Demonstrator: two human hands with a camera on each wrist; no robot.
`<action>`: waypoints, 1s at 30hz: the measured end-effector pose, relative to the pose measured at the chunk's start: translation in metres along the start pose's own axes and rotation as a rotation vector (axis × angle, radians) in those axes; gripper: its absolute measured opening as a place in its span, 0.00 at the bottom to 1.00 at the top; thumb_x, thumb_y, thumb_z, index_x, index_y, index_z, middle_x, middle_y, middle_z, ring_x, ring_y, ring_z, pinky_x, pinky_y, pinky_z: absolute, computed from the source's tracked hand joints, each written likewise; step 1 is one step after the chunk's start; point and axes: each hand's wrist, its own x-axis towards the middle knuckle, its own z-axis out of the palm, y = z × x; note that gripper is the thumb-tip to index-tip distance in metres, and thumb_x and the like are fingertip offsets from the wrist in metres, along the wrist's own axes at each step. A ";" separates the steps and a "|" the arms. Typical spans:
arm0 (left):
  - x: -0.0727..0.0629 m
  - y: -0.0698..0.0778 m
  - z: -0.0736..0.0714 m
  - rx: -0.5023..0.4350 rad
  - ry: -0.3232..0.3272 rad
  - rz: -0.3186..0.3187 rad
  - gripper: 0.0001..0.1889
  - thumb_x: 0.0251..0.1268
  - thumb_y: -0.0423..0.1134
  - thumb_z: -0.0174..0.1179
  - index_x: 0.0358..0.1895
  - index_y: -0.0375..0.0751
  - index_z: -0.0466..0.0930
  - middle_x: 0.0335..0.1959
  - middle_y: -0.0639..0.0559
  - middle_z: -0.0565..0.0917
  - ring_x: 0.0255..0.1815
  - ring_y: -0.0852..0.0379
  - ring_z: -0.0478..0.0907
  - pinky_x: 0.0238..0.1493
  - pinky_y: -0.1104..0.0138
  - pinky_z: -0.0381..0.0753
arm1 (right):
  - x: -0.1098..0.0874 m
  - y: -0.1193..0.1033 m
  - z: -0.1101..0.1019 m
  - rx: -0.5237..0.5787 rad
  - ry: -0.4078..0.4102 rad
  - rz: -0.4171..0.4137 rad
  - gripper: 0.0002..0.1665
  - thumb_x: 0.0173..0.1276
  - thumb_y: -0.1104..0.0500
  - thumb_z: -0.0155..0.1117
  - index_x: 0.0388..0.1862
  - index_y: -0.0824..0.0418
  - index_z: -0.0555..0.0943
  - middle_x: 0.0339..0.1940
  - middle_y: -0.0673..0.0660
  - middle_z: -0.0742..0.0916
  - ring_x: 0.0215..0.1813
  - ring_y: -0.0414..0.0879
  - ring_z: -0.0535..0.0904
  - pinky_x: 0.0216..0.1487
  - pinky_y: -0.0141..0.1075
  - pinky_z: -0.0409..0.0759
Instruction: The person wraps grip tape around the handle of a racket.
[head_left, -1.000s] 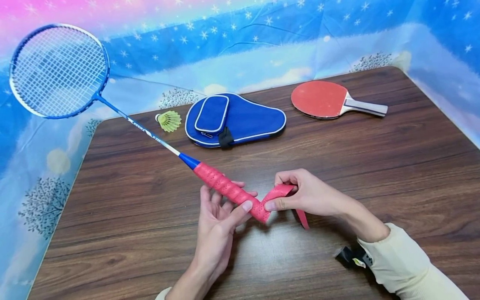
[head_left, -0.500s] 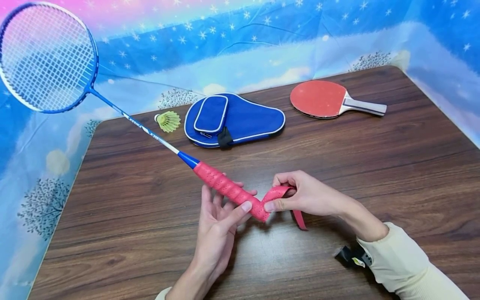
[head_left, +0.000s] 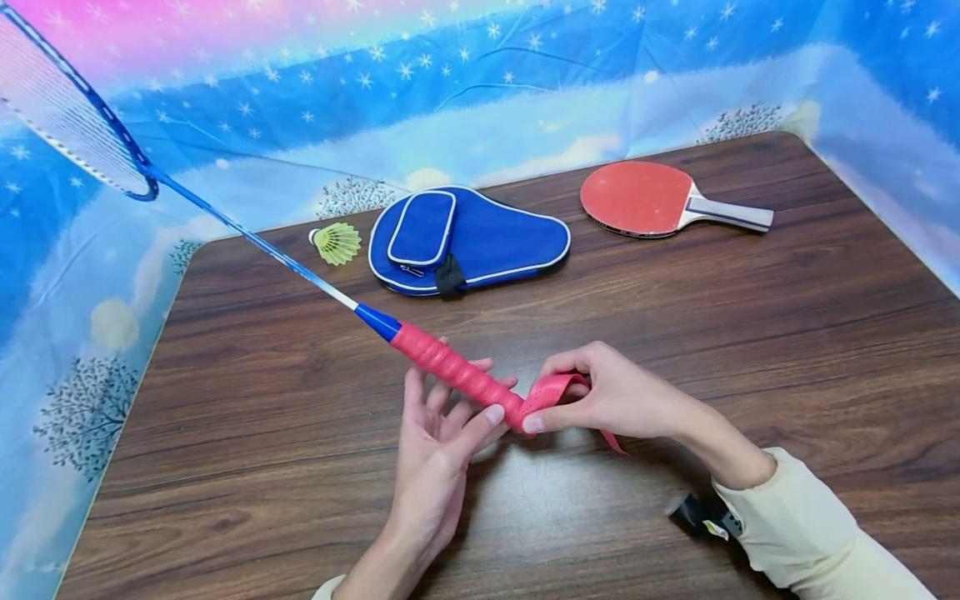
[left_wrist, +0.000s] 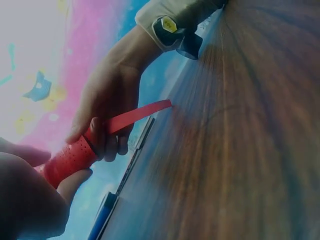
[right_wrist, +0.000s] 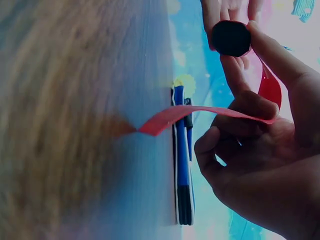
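A blue and white badminton racket is held over the table, its head at the upper left and partly out of the head view. Red perforated grip tape is wound in overlapping turns along its handle. My left hand holds the handle near its lower end, thumb on top and fingers beneath. At the butt, my right hand pinches the tape where it leaves the handle. A loose tail of tape hangs past the right fingers toward the table. The dark butt end shows in the right wrist view.
On the wooden table, a yellow shuttlecock, a blue paddle case and a red table tennis paddle lie along the back. A patterned blue cloth hangs behind.
The racket has rolled about its handle, so its head now appears nearly edge-on and has swung left, partly out of view. The right thumb has shifted slightly left and down with the tape.
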 end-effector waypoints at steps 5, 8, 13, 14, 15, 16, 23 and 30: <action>0.000 -0.001 0.001 0.112 0.060 -0.041 0.46 0.57 0.24 0.68 0.71 0.60 0.51 0.64 0.34 0.68 0.59 0.40 0.77 0.55 0.56 0.78 | 0.000 -0.002 0.003 -0.047 0.019 -0.010 0.15 0.56 0.40 0.75 0.33 0.44 0.83 0.25 0.46 0.82 0.26 0.41 0.73 0.24 0.32 0.67; 0.000 -0.003 0.001 0.102 0.074 -0.044 0.47 0.57 0.22 0.67 0.72 0.58 0.50 0.63 0.33 0.69 0.58 0.39 0.77 0.54 0.55 0.79 | 0.000 0.000 0.003 -0.019 0.025 -0.022 0.14 0.56 0.42 0.76 0.34 0.46 0.82 0.25 0.48 0.82 0.26 0.44 0.73 0.24 0.33 0.67; -0.001 -0.002 0.001 0.065 0.078 -0.050 0.47 0.57 0.21 0.66 0.73 0.57 0.50 0.62 0.34 0.70 0.58 0.38 0.76 0.54 0.54 0.80 | 0.000 0.003 0.001 0.082 0.061 -0.045 0.14 0.60 0.47 0.74 0.29 0.52 0.78 0.21 0.53 0.77 0.24 0.45 0.67 0.23 0.33 0.62; -0.001 -0.001 0.001 0.062 0.078 -0.053 0.48 0.56 0.21 0.66 0.73 0.58 0.50 0.62 0.34 0.69 0.58 0.38 0.76 0.54 0.54 0.79 | 0.001 0.003 0.001 0.084 0.075 -0.049 0.15 0.61 0.47 0.74 0.28 0.53 0.78 0.20 0.53 0.76 0.24 0.44 0.65 0.23 0.33 0.61; -0.001 -0.001 0.001 0.059 0.076 -0.053 0.48 0.56 0.21 0.66 0.73 0.58 0.50 0.62 0.34 0.69 0.58 0.38 0.76 0.54 0.54 0.79 | 0.001 0.003 0.000 0.085 0.086 -0.052 0.15 0.61 0.48 0.73 0.28 0.53 0.77 0.20 0.52 0.75 0.23 0.43 0.64 0.23 0.32 0.60; -0.001 0.000 0.001 0.054 0.072 -0.056 0.47 0.56 0.21 0.66 0.73 0.59 0.50 0.63 0.33 0.68 0.58 0.38 0.76 0.55 0.54 0.79 | 0.001 0.003 0.000 0.086 0.096 -0.053 0.15 0.62 0.48 0.73 0.27 0.53 0.77 0.19 0.52 0.73 0.23 0.43 0.63 0.23 0.32 0.59; -0.001 0.000 0.001 0.005 0.044 -0.047 0.47 0.56 0.19 0.65 0.73 0.56 0.51 0.64 0.29 0.66 0.59 0.35 0.75 0.54 0.54 0.79 | -0.001 0.002 0.000 0.066 0.123 -0.037 0.16 0.62 0.47 0.72 0.27 0.53 0.76 0.20 0.51 0.72 0.23 0.41 0.62 0.22 0.33 0.58; 0.000 -0.003 -0.001 -0.058 0.012 -0.002 0.45 0.57 0.16 0.62 0.72 0.52 0.49 0.62 0.27 0.65 0.59 0.33 0.74 0.52 0.54 0.80 | 0.000 0.001 0.002 0.056 0.131 -0.040 0.16 0.63 0.46 0.72 0.27 0.52 0.75 0.19 0.49 0.69 0.23 0.41 0.61 0.22 0.33 0.57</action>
